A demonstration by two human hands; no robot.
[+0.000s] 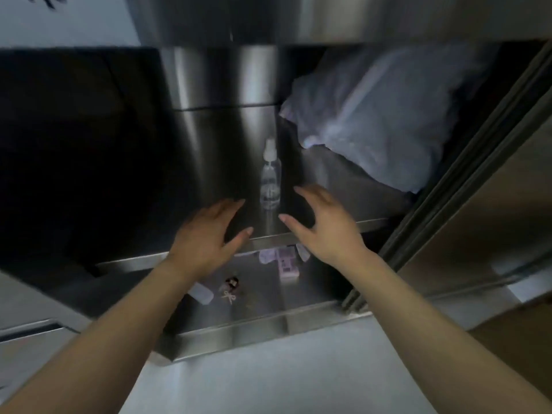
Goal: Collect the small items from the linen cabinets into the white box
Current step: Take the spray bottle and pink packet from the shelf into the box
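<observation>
One clear spray bottle [270,177], upright on the upper shelf [343,186]. One pale pillow [379,115] beside it. Two shelves in view. On the lower shelf [263,306]: one pink packet [287,265], one white tube [201,292], one small dark item [232,282], one tiny bow-shaped piece [228,297], some crumpled pale wrappers [267,254], number unclear. Two bare hands, one left [206,237], one right [325,225].

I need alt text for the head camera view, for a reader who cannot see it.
Two open, empty hands, left hand and right hand, flank an upright clear spray bottle on a steel cabinet shelf. A pillow lies behind; small items lie below.
</observation>
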